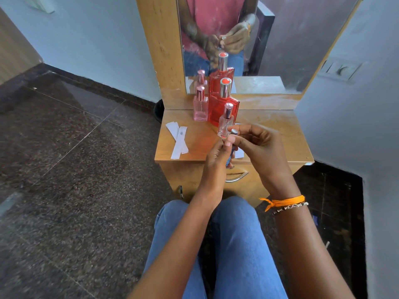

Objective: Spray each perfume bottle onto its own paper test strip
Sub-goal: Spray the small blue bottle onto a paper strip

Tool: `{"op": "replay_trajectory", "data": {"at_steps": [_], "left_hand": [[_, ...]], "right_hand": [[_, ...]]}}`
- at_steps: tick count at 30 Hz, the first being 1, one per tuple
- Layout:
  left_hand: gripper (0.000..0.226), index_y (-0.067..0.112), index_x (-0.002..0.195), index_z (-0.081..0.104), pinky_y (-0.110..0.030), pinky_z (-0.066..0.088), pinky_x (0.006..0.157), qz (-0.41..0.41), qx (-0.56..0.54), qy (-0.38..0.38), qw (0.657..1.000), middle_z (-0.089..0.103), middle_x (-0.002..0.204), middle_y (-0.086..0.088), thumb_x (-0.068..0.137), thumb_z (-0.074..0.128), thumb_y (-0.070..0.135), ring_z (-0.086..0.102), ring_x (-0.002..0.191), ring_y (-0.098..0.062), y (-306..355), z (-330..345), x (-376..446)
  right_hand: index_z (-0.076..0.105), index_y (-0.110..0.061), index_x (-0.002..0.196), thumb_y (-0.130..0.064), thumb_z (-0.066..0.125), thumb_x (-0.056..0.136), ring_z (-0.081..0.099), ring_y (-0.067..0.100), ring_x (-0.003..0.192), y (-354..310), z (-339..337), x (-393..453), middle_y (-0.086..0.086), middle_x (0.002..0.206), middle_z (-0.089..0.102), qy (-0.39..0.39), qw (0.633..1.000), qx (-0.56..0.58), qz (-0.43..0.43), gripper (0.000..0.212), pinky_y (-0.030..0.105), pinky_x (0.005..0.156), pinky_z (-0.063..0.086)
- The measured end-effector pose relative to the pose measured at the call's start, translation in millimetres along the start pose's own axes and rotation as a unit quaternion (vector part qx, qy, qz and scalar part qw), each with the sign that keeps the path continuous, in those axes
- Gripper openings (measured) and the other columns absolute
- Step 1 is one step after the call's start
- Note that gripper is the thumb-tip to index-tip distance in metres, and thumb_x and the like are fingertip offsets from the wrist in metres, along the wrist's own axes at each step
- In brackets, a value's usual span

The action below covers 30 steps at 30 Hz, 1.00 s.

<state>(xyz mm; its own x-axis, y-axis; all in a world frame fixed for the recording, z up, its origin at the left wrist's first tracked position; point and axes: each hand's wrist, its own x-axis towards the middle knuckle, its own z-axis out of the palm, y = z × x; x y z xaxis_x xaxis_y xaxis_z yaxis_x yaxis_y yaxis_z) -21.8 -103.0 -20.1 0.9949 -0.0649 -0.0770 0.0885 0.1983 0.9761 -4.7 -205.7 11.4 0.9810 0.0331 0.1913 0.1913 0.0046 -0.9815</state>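
My left hand [216,157] grips the body of a slim blue perfume bottle [230,155], held upright over the front edge of the small wooden dresser [280,134]. The fingertips of my right hand [259,145] pinch its silver cap [234,132]. Just behind my hands a small clear bottle [225,124] stands on the dresser top. Behind that are a large red bottle [224,104] and a small pink bottle [200,107], all capped. Two white paper strips [179,140] lie crossed at the left of the top. A corner of another strip [239,153] shows under my right hand.
A mirror [291,50] rises at the back of the dresser and doubles the bottles and hands. A drawer with a metal handle [237,178] faces my knees in jeans [233,244]. Dark stone floor spreads left; a white wall with a switch plate [339,70] stands right.
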Motion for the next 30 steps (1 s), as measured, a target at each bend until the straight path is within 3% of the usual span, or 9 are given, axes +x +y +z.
{"op": "replay_trajectory", "data": {"at_steps": [3, 8, 14, 18, 20, 22, 25, 27, 30], "left_hand": [[0.026, 0.041, 0.099, 0.063, -0.018, 0.038, 0.063, 0.001, -0.008, -0.013, 1.000, 0.061, 0.092, 0.008, 0.086, 0.042, 0.049, 0.051, 0.079, -0.003, 1, -1, 1], [0.023, 0.035, 0.094, 0.063, -0.022, 0.034, 0.064, 0.016, -0.028, -0.032, 0.999, 0.054, 0.079, 0.012, 0.087, 0.043, 0.044, 0.045, 0.069, -0.002, -2, -2, 2], [0.030, 0.034, 0.112, 0.060, -0.046, 0.040, 0.096, 0.014, -0.028, -0.060, 0.998, 0.061, 0.120, -0.005, 0.089, 0.042, 0.040, 0.053, 0.117, -0.025, -9, -3, 4], [0.037, 0.015, 0.114, 0.059, -0.026, 0.037, 0.072, 0.000, -0.026, -0.070, 0.997, 0.057, 0.093, 0.007, 0.090, 0.040, 0.038, 0.048, 0.083, -0.008, -15, -8, 1], [0.030, 0.021, 0.102, 0.060, -0.028, 0.035, 0.076, 0.002, -0.016, -0.070, 0.997, 0.056, 0.092, 0.005, 0.091, 0.038, 0.039, 0.046, 0.084, -0.010, -18, -8, 0], [0.024, 0.028, 0.094, 0.057, -0.037, 0.034, 0.082, 0.007, 0.001, -0.072, 0.997, 0.054, 0.098, 0.000, 0.091, 0.037, 0.042, 0.046, 0.092, -0.016, -16, -5, 3], [0.024, 0.041, 0.103, 0.057, -0.024, 0.039, 0.083, -0.005, 0.012, -0.053, 0.998, 0.058, 0.110, 0.011, 0.091, 0.036, 0.044, 0.054, 0.100, -0.002, -12, -3, 8], [0.022, 0.042, 0.107, 0.056, -0.018, 0.039, 0.085, -0.016, -0.003, -0.041, 0.999, 0.058, 0.113, 0.017, 0.098, 0.036, 0.038, 0.055, 0.103, 0.007, -16, -5, 11], [0.025, 0.035, 0.109, 0.057, -0.021, 0.038, 0.090, -0.030, -0.025, -0.022, 0.999, 0.059, 0.108, 0.012, 0.101, 0.034, 0.029, 0.055, 0.098, 0.004, -23, -8, 12]], "right_hand": [[0.070, -0.010, 0.087, -0.003, 0.069, 0.081, 0.064, 0.013, 0.071, 0, 1, 1, 0.003, 0.079, 0.070, 0.000, 1.000, 0.011, -0.004, 0.009, 0.026, 0.070, 0.051], [0.070, -0.013, 0.088, -0.005, 0.066, 0.084, 0.062, 0.012, 0.068, -3, -5, 2, 0.000, 0.077, 0.069, -0.040, 0.999, -0.025, -0.011, 0.010, 0.028, 0.071, 0.051], [0.068, -0.003, 0.095, -0.001, 0.063, 0.086, 0.064, 0.022, 0.072, -1, -13, 2, 0.008, 0.081, 0.069, -0.071, 0.994, -0.081, -0.020, 0.010, 0.041, 0.075, 0.053], [0.068, -0.017, 0.089, -0.004, 0.059, 0.089, 0.069, 0.012, 0.081, -11, -20, 5, -0.007, 0.081, 0.072, -0.075, 0.996, -0.042, -0.010, 0.016, 0.027, 0.074, 0.057], [0.069, -0.030, 0.086, -0.010, 0.061, 0.089, 0.070, 0.008, 0.085, -18, -22, 5, -0.011, 0.084, 0.073, -0.086, 0.994, -0.059, -0.028, 0.021, 0.023, 0.074, 0.057], [0.069, -0.035, 0.083, -0.012, 0.062, 0.089, 0.069, 0.008, 0.088, -18, -25, 3, -0.012, 0.087, 0.073, -0.064, 0.995, -0.063, -0.037, 0.025, 0.023, 0.075, 0.057], [0.070, -0.028, 0.090, -0.011, 0.062, 0.090, 0.065, 0.007, 0.091, -5, -32, 1, -0.003, 0.098, 0.072, 0.036, 0.997, -0.073, -0.011, 0.019, 0.028, 0.079, 0.057], [0.069, -0.019, 0.095, -0.010, 0.062, 0.089, 0.062, 0.009, 0.088, 11, -38, 4, 0.006, 0.106, 0.068, 0.093, 0.982, -0.167, 0.006, 0.013, 0.031, 0.079, 0.055], [0.068, -0.016, 0.095, -0.009, 0.062, 0.088, 0.060, 0.019, 0.089, 37, -44, 6, 0.005, 0.103, 0.067, 0.124, 0.947, -0.295, 0.032, 0.012, 0.035, 0.079, 0.050]]}}
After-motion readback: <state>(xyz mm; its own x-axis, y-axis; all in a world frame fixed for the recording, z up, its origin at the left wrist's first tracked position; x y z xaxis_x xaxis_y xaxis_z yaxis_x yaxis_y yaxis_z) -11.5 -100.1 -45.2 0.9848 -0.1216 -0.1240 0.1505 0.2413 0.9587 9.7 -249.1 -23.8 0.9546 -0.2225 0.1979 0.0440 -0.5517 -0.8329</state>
